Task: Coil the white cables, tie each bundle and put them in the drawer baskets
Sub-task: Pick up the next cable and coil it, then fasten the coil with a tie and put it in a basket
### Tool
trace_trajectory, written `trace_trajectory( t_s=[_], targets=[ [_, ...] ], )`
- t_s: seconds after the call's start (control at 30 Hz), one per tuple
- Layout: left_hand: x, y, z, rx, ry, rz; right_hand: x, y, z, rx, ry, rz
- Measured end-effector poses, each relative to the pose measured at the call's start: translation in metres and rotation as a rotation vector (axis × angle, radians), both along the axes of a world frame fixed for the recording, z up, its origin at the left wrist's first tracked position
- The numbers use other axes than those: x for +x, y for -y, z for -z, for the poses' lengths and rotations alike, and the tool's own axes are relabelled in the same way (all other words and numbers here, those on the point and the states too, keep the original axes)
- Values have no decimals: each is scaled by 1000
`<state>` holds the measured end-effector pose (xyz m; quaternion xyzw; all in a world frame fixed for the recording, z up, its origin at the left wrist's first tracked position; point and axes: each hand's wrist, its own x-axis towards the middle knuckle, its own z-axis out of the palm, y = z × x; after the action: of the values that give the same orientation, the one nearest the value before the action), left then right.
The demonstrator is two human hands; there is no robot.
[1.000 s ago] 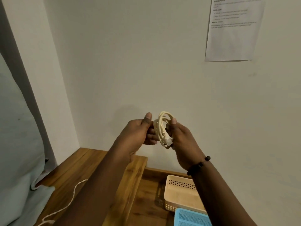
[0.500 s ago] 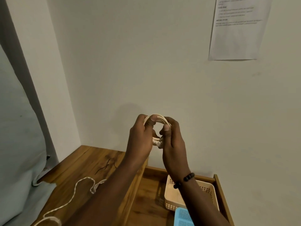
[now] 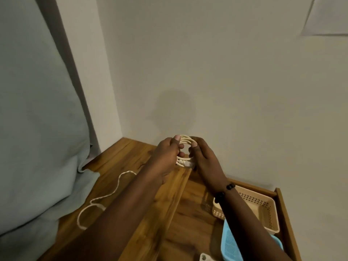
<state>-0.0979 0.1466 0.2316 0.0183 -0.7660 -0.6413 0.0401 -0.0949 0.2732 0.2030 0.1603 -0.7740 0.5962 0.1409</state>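
Compared with a second ago, the hands and the coil they carry sit lower, now just above the back of the wooden table (image 3: 120, 166), and the view has tipped down, so more of the open drawer (image 3: 282, 208) shows and the sheet of paper (image 3: 327, 16) on the wall has slid to the top corner.

The left hand (image 3: 165, 157) grips the left side of the coiled cable (image 3: 185, 142), thumb on top. The right hand (image 3: 202, 157) pinches the right side, fingers curled round the loops. The plug end (image 3: 185, 163) hangs at the bottom of the ring, between the hands.

No tie is visible on the bundle. If either grip loosens before a tie goes on, the springy loops would likely fan out and the coil would have to be redone; the loose plug end could also work free and pull a turn with it. A second cable (image 3: 105, 196) lies uncoiled on the table and could snag a forearm. The beige basket (image 3: 263, 210) and the blue basket (image 3: 231, 245) wait in the drawer, well apart from the coil.

No writing can be read; the paper's text is out of view.
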Motion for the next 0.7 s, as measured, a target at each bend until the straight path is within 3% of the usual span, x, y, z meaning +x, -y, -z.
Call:
trace_trajectory(
  t_s=[0.13,0.27,0.4,0.53,0.7],
  targets=[
    [-5,34,36,-174,-6,-128,-9,16,29,-36,272,-189],
    [-14,70,73,-255,23,-195,-22,29,67,-132,377,3],
    [-30,102,121,-266,113,-257,-40,41,117,53,396,142],
    [-55,115,149,-267,162,-300,-83,52,148,396,339,152],
    [-100,125,164,-348,206,-364,-155,72,158,487,278,173]
  ],
)
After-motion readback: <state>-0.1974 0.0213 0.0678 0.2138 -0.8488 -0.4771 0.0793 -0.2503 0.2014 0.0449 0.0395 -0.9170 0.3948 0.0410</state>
